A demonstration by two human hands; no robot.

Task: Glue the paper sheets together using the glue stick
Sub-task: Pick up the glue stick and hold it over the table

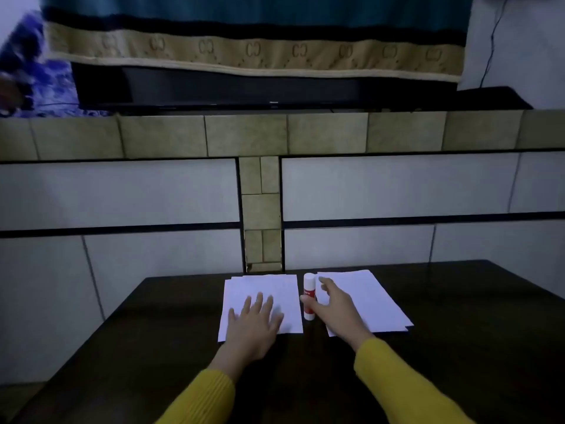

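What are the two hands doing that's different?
The left hand lies flat with fingers spread on the left paper pile; the right hand curls around the glue stick, thumb touching it. The left hand sits on paper; the right hand reaches between the piles, over the edge of the right paper pile. Both wear yellow sleeves.

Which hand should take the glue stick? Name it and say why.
Right. The right hand is already at the glue stick, thumb and fingers curved around it. The left hand lies flat on the left sheets, steadying them.
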